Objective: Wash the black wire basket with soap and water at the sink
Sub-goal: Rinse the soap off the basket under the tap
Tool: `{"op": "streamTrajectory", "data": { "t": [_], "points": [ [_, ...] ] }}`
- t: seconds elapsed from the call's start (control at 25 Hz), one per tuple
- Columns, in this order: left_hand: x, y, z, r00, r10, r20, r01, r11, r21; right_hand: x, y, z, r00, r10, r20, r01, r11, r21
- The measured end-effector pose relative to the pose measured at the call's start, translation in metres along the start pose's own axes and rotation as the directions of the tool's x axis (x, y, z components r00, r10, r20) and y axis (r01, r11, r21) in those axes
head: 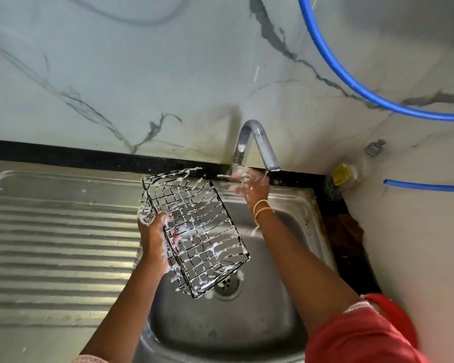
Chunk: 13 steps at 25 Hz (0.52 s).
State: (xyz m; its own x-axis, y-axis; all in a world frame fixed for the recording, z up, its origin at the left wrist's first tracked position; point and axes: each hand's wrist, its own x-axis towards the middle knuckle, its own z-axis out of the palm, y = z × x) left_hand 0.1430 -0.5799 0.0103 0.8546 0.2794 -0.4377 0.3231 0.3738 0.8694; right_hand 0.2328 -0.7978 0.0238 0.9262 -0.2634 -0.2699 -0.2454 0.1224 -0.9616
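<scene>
A person's left hand grips the long edge of a soapy black wire basket, fingers curled through the mesh, holding it tilted above the steel sink. The right hand, lathered, fingers loosely spread and holding nothing, reaches up at the tap.

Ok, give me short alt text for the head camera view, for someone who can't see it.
A person's left hand holds a soapy black wire basket tilted over a steel sink, while the right hand, covered in suds, reaches up beside the curved tap. A ribbed drainboard lies to the left.
</scene>
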Motion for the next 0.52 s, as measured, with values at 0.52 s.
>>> {"op": "streamTrajectory", "data": {
  "t": [0.52],
  "points": [
    [-0.010, 0.007, 0.027, 0.909, -0.026, 0.416, -0.086, 0.965, 0.247, -0.031, -0.028, -0.020, 0.965, 0.258, 0.042, -0.253, 0.962, -0.098]
  ]
}}
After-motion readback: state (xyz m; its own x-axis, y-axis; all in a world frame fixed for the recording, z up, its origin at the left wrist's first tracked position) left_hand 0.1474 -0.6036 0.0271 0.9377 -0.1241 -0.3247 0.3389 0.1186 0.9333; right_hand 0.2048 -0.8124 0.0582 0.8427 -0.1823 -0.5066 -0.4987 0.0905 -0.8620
